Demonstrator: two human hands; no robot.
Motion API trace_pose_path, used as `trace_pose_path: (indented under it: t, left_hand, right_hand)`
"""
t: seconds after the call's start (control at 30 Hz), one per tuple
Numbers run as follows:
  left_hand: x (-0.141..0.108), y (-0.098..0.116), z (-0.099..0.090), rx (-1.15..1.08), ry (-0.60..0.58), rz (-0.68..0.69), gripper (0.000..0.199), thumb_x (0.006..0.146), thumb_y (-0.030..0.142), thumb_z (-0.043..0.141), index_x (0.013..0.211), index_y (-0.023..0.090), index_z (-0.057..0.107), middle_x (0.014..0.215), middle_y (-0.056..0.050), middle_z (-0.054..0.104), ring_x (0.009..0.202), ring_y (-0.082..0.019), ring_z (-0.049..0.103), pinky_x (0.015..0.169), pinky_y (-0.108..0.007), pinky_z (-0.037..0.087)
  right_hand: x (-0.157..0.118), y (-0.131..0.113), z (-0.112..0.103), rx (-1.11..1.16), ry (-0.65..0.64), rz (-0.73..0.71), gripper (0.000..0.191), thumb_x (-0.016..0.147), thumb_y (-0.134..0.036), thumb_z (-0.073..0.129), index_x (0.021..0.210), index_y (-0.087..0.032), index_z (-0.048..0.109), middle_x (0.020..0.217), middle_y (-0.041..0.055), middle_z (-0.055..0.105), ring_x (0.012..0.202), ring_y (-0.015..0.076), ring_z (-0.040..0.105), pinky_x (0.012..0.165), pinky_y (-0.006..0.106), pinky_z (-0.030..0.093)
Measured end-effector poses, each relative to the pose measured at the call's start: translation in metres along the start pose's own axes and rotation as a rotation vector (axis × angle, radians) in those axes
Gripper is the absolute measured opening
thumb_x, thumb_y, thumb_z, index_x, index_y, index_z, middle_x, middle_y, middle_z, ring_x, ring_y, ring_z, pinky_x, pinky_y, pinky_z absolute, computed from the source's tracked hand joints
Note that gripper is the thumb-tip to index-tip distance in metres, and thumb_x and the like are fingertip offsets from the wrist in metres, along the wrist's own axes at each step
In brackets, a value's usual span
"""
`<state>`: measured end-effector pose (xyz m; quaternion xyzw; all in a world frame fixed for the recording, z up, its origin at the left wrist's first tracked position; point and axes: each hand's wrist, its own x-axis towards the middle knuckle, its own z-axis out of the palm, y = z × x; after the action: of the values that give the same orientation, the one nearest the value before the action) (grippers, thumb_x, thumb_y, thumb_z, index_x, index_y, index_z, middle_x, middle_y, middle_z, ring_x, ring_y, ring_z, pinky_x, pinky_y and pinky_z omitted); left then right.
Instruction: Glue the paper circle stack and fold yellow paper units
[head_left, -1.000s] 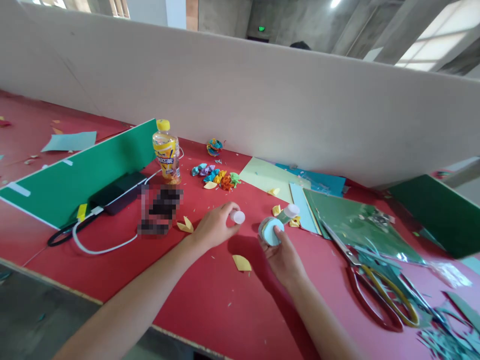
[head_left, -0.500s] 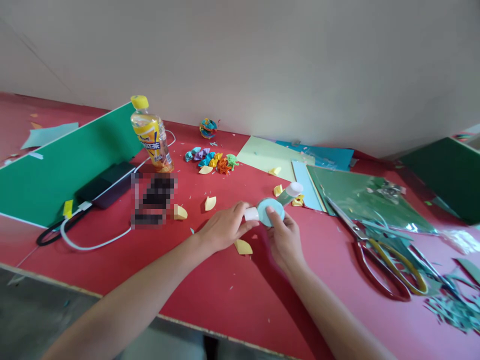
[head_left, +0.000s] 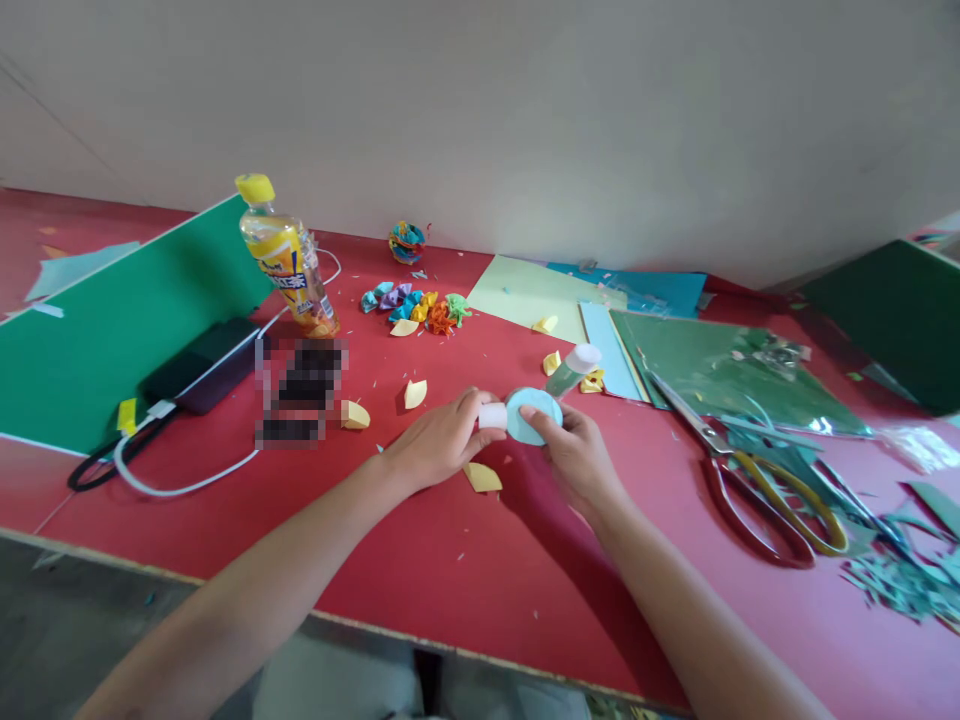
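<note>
My left hand (head_left: pixel 442 435) pinches a short white cylinder (head_left: pixel 492 416), which looks like a cap, between thumb and fingers. Its right end is beside the edge of a light blue round disc (head_left: pixel 531 412); whether they touch I cannot tell. My right hand (head_left: pixel 585 450) grips that disc, thumb on top and fingers underneath. Just behind the disc a glue stick (head_left: pixel 571 371) with green body and white top leans right; its lower end is hidden. Below my left fingers lies a pale yellow paper piece (head_left: pixel 482 477) on the red table (head_left: pixel 450 580).
Folded coloured paper pieces (head_left: pixel 420 306) lie near the wall, by a multicoloured paper ball (head_left: pixel 407 242). A drink bottle (head_left: pixel 289 265) and power bank (head_left: pixel 202 365) stand left. At right are green sheets (head_left: pixel 697 365), large scissors (head_left: pixel 757 500) and paper scraps (head_left: pixel 892 585).
The view has shifted slightly. My left hand and the white cylinder have drawn a little left relative to the table things. Both hands keep their holds.
</note>
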<state>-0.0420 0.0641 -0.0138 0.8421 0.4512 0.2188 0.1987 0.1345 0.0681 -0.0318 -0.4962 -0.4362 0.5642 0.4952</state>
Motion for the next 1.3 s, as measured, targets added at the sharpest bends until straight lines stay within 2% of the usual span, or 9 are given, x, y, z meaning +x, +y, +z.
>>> trace_pose_path:
  t: [0.17,0.33,0.77,0.87,0.93,1.0,1.1,1.2,1.3]
  left_hand:
    - [0.0,-0.001,-0.004,-0.043,-0.038,0.019,0.033,0.089,0.041,0.036,0.112,0.018,0.037,0.108,-0.01,0.053,0.089,-0.022,0.057,0.07,-0.034,0.045]
    - [0.0,0.002,-0.01,-0.076,-0.108,0.023,0.028,0.088,0.036,0.04,0.111,0.02,0.039,0.103,-0.007,0.054,0.084,-0.02,0.057,0.068,-0.031,0.044]
    - [-0.001,0.009,-0.008,0.035,-0.195,0.158,0.027,0.086,0.028,0.046,0.112,0.022,0.044,0.102,-0.006,0.052,0.089,-0.02,0.056,0.069,-0.028,0.044]
    - [-0.001,0.012,-0.01,-0.026,-0.175,0.168,0.028,0.087,0.028,0.045,0.114,0.021,0.043,0.106,-0.007,0.052,0.093,-0.019,0.055,0.074,-0.028,0.045]
    - [-0.001,0.013,-0.013,-0.126,-0.104,0.158,0.029,0.087,0.029,0.044,0.115,0.02,0.042,0.107,-0.007,0.051,0.094,-0.019,0.054,0.078,-0.029,0.044]
    - [-0.001,0.011,-0.016,-0.216,0.012,0.151,0.031,0.087,0.031,0.045,0.115,0.02,0.042,0.107,-0.008,0.052,0.095,-0.019,0.053,0.082,-0.031,0.043]
    - [-0.002,0.01,-0.018,-0.331,0.165,0.124,0.034,0.084,0.036,0.049,0.113,0.02,0.045,0.104,-0.009,0.053,0.092,-0.019,0.053,0.081,-0.031,0.044]
    - [-0.004,0.012,-0.016,-0.448,0.233,0.084,0.037,0.081,0.039,0.053,0.112,0.02,0.047,0.103,-0.008,0.055,0.089,-0.017,0.055,0.076,-0.028,0.047]
    - [-0.006,0.016,-0.013,-0.498,0.265,0.105,0.037,0.079,0.037,0.057,0.112,0.021,0.049,0.101,-0.007,0.056,0.088,-0.017,0.056,0.076,-0.027,0.048]
  right_hand:
    - [0.0,-0.007,-0.007,-0.109,-0.098,0.027,0.025,0.065,-0.035,0.069,0.079,-0.015,0.067,0.066,-0.0003,0.06,0.058,0.0106,0.05,0.058,0.023,0.039]
    - [-0.001,-0.018,-0.013,-0.2,-0.214,0.069,0.028,0.062,-0.034,0.07,0.08,-0.013,0.068,0.065,0.0004,0.061,0.058,0.0114,0.05,0.056,0.024,0.039]
    - [-0.002,-0.029,-0.034,-0.52,-0.523,0.122,0.013,0.06,-0.026,0.069,0.066,-0.015,0.067,0.055,-0.0036,0.057,0.05,0.0092,0.046,0.045,0.019,0.035]
    - [-0.006,-0.032,-0.033,-0.59,-0.633,0.153,0.013,0.059,-0.023,0.069,0.07,-0.015,0.069,0.058,-0.0015,0.061,0.052,0.0113,0.05,0.046,0.02,0.039]
    - [-0.009,-0.035,-0.032,-0.584,-0.688,0.17,0.016,0.059,-0.023,0.069,0.073,-0.015,0.07,0.063,0.0005,0.064,0.055,0.0132,0.054,0.048,0.021,0.042]
    - [-0.01,-0.038,-0.031,-0.499,-0.668,0.144,0.018,0.059,-0.023,0.07,0.075,-0.015,0.07,0.065,0.0012,0.065,0.058,0.0138,0.055,0.05,0.022,0.043]
    - [-0.009,-0.04,-0.033,-0.231,-0.502,0.078,0.024,0.055,-0.021,0.074,0.077,-0.015,0.068,0.068,0.0019,0.065,0.059,0.0145,0.057,0.054,0.024,0.046]
    - [-0.008,-0.038,-0.033,0.073,-0.32,0.061,0.032,0.049,-0.021,0.079,0.077,-0.018,0.064,0.069,0.0015,0.065,0.059,0.015,0.058,0.054,0.026,0.047]
    - [-0.009,-0.035,-0.026,0.237,-0.254,0.054,0.034,0.048,-0.024,0.08,0.076,-0.019,0.061,0.067,0.0,0.064,0.058,0.0143,0.059,0.055,0.027,0.047]
